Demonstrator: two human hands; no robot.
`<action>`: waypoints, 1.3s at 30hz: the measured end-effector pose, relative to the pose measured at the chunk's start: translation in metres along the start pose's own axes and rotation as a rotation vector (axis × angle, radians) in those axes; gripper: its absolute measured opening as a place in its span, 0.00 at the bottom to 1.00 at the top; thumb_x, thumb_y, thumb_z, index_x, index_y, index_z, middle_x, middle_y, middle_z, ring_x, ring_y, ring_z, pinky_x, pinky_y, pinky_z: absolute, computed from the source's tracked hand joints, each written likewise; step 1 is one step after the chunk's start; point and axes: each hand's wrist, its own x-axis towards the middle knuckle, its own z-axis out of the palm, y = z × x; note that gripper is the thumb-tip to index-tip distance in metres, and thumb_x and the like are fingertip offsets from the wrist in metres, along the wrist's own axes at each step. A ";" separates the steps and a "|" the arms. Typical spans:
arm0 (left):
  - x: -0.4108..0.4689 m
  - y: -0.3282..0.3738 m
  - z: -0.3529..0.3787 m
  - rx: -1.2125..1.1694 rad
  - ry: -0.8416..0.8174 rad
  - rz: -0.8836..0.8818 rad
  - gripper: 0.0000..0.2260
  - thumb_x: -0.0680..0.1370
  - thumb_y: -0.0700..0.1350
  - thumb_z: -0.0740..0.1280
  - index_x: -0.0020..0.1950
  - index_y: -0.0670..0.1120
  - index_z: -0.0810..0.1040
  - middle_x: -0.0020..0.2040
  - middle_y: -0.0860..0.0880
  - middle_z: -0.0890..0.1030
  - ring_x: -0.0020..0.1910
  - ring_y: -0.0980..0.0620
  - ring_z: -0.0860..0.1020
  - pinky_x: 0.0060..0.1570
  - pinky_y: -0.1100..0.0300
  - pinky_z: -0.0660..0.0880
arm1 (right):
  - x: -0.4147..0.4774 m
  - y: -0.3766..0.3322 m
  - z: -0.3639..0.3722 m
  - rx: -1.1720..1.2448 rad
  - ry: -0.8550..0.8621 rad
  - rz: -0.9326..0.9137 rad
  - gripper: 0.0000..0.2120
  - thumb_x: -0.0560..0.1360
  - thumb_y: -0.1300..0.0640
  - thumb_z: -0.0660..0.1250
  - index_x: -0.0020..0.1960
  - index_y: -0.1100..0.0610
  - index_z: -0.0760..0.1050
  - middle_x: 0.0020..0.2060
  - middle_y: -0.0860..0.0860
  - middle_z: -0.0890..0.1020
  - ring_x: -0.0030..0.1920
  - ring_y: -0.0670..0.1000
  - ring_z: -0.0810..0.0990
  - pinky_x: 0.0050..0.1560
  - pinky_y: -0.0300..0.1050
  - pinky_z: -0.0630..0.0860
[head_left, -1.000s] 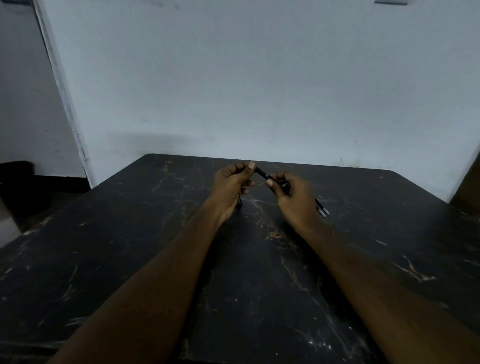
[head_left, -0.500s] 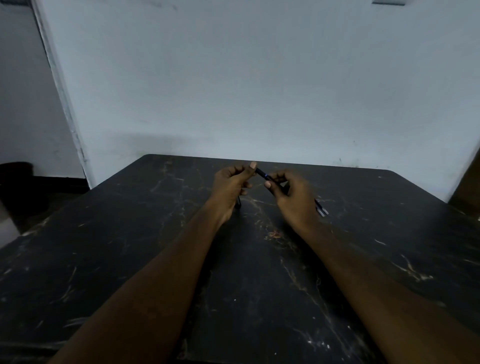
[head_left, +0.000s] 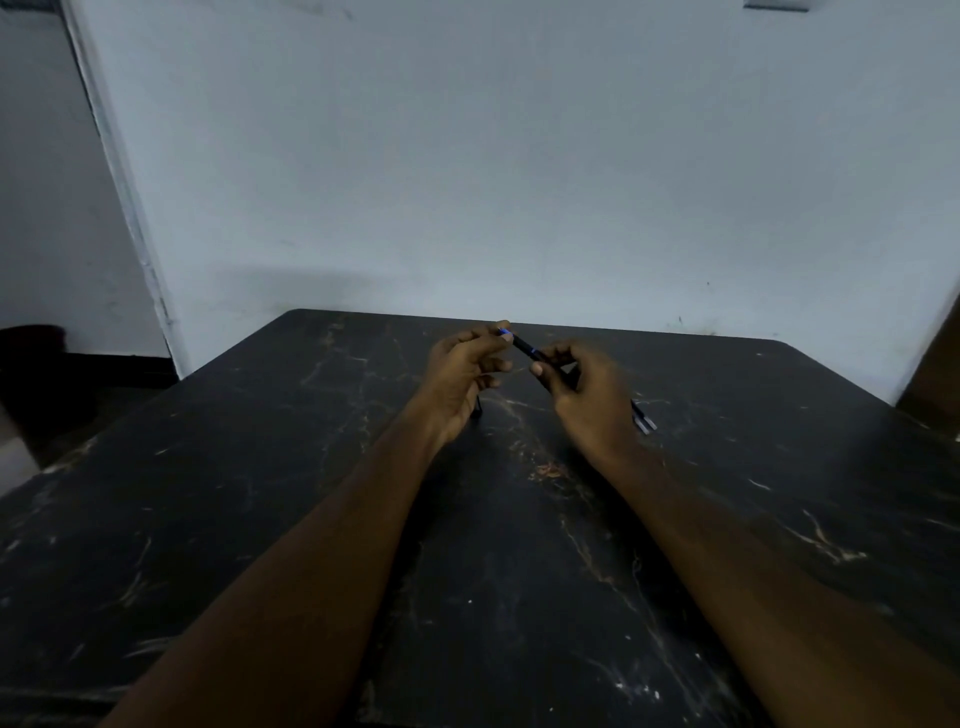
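Both my hands hold one dark pen (head_left: 524, 347) with a blue mark, above the far middle of a black marble-patterned table (head_left: 260, 493). My left hand (head_left: 462, 376) pinches the pen's upper left end between thumb and forefinger. My right hand (head_left: 587, 395) grips the lower part, fingers curled round it. The pen slants down to the right between them. Its lower part is hidden inside my right hand.
Two or three more dark pens (head_left: 643, 417) lie on the table just right of my right hand, partly hidden by it. A small dark object (head_left: 476, 408) sticks out under my left hand. A pale wall (head_left: 519, 182) stands right behind the table.
Almost nothing differs. Both hands keep their hold on the pen in the same place, with only slight finger shifts.
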 end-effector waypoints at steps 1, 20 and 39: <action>-0.001 0.000 0.001 0.004 0.000 0.001 0.03 0.76 0.40 0.70 0.48 0.43 0.82 0.43 0.47 0.81 0.34 0.53 0.78 0.34 0.60 0.69 | 0.000 0.001 0.000 -0.010 -0.001 -0.006 0.06 0.75 0.54 0.71 0.49 0.55 0.80 0.44 0.49 0.82 0.46 0.48 0.78 0.42 0.46 0.73; -0.001 0.000 -0.002 -0.039 -0.094 -0.007 0.05 0.78 0.41 0.68 0.52 0.42 0.81 0.48 0.47 0.83 0.42 0.54 0.81 0.47 0.61 0.76 | 0.001 0.001 0.000 0.024 -0.030 0.017 0.07 0.76 0.53 0.69 0.49 0.56 0.80 0.43 0.47 0.81 0.43 0.46 0.77 0.38 0.37 0.69; 0.000 -0.006 -0.002 0.122 -0.002 0.085 0.04 0.77 0.44 0.70 0.46 0.44 0.83 0.41 0.46 0.83 0.37 0.56 0.82 0.36 0.65 0.75 | 0.000 -0.002 0.001 0.025 -0.033 0.055 0.05 0.75 0.54 0.71 0.48 0.55 0.78 0.41 0.45 0.80 0.42 0.45 0.77 0.38 0.38 0.70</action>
